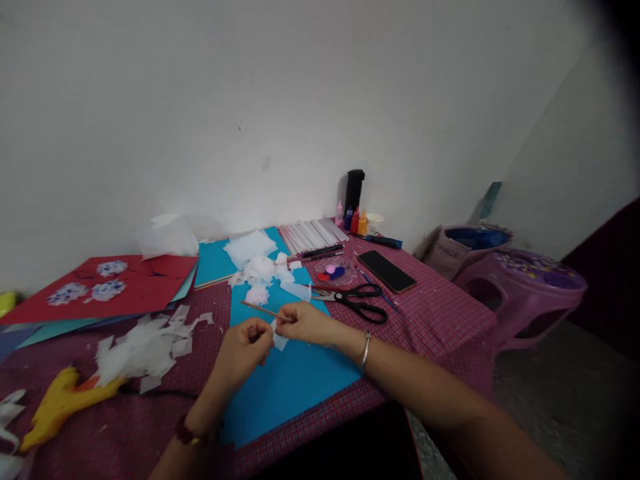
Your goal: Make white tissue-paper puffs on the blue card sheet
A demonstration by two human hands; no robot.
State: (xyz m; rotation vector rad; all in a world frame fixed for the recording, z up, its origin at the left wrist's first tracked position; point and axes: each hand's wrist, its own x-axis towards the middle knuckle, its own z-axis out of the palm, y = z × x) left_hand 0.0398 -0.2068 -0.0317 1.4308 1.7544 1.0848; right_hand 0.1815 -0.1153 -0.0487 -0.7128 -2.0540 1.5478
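My right hand [305,323] is closed in a pinch around a thin wooden stick [261,309], which points to the left above the left hand. My left hand [247,350] is closed, its thumb and fingertips at a small piece of white tissue paper [281,339] between the two hands. Both hands are over a blue sheet of paper [295,387]. Just beyond them are a pale pink-white crumpled tuft [257,295] and a heap of crumpled white tissue [260,270]. Black-handled scissors [350,297] lie open to the right of the right hand.
At left are cut tissue squares [145,350], a yellow glue gun [65,403] and a red sheet [145,287] with speckled puffs. To the right lie a phone [387,271] and a paint palette [330,272]. Paint bottles [355,219] stand behind; a pink stool [520,293] is beyond the table.
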